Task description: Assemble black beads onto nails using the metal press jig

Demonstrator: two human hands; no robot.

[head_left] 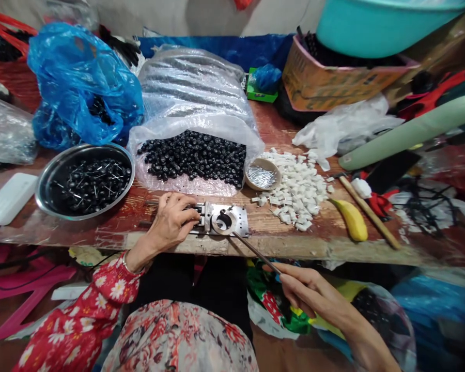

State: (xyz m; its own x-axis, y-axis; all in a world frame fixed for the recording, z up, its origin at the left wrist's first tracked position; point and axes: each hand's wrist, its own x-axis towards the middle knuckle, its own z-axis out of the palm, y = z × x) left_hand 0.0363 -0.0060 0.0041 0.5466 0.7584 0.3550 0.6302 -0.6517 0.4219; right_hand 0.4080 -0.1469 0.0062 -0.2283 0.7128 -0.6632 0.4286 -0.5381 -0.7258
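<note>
- Worktop (279, 232) of worn, reddish-stained wood, running across the view, with a pale front edge and transparent plastic sheeting over its left part.
- Left hand (170, 222) curled over the end of a steel jig (228, 219), its fingers pressing down on the metal; the jig lies flat near the worktop's front edge.
- Right hand (313, 294) held out over the edge, pinching a thin metal rod (256, 252) between thumb and fingers, the rod's tip reaching the round ring on the jig.
- Steel bowl (41, 196) of black beads pierced with pins, at the left, beside a white plastic slab (10, 199).
- Transparent plastic bag (189, 173) open and full of black beads, behind the jig; a blue plastic bag (77, 88) slumps beyond the bowl.
- Small round dish of pins (261, 174) just beside a heap of white blocks (298, 191).
- Banana (351, 219) and a wooden-handled hammer (368, 209) lie at the right.
- Cardboard box (333, 85) under a teal basin (383, 26) at the back.
- Red floral sleeve (81, 305) on the left arm; plastic bags (279, 305) crowd the floor below the worktop.
</note>
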